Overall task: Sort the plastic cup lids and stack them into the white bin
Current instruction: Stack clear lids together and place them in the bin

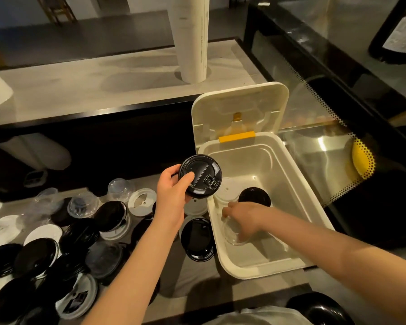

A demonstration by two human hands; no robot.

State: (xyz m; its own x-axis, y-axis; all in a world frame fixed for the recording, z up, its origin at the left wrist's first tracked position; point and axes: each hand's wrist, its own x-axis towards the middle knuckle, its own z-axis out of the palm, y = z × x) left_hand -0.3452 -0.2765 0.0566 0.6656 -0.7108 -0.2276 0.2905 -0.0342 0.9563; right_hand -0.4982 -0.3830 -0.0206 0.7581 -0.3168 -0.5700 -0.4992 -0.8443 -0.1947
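My left hand (174,195) holds a black cup lid (201,175) up beside the left rim of the white bin (298,184), thumb across its top. My right hand (244,215) reaches down inside the bin and grips a clear dome lid (232,234) near the bin's front left corner. Further back on the bin floor lie a black lid (254,195) and a white lid (226,192). A heap of black, white and clear lids (56,242) covers the counter to the left.
The bin's hinged cover (239,109) stands open behind it, with a yellow latch. A tall stack of paper cups (192,38) rises on the upper counter. A glass display case (338,113) borders the right side. Another black lid (198,238) lies against the bin's left wall.
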